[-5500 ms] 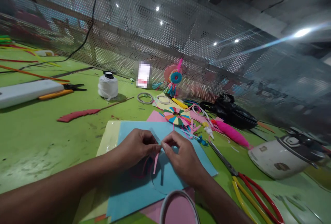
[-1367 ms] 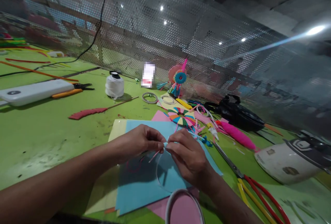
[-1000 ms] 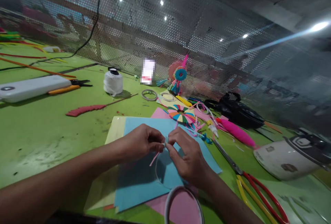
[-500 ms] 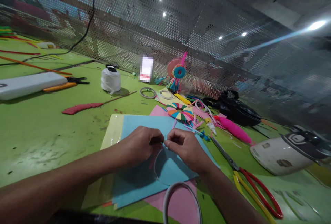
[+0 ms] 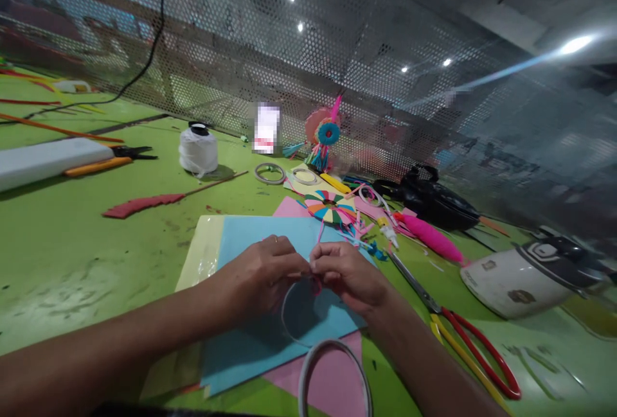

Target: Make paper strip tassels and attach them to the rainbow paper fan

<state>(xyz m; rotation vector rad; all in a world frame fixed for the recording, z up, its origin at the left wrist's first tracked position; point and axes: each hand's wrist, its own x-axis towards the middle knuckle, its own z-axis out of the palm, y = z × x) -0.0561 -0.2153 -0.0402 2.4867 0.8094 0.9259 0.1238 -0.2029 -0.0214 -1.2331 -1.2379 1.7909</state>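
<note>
Pinching something pink (image 5: pixel 315 285), hands (image 5: pixel 270 270) (image 5: pixel 349 275) meet near a bottle (image 5: pixel 388 234).

Left hand (image 5: pixel 263 274) and right hand (image 5: pixel 348 274) meeting fingertip to fingertip — above blue paper (image 5: pixel 260 346), scissors (image 5: pixel 424 295) nearby, white spool (image 5: pixel 198 151) beyond

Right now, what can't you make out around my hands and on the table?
Head view, hidden: whatever lies between the fingertips of your left hand and right hand, behind the fingers.
Head view, cut off: white case, left edge; gray ring, bottom edge.
Head view, blurred: bright screen, pixelated.
Head view, too small: any print on the glue bottle.
</note>
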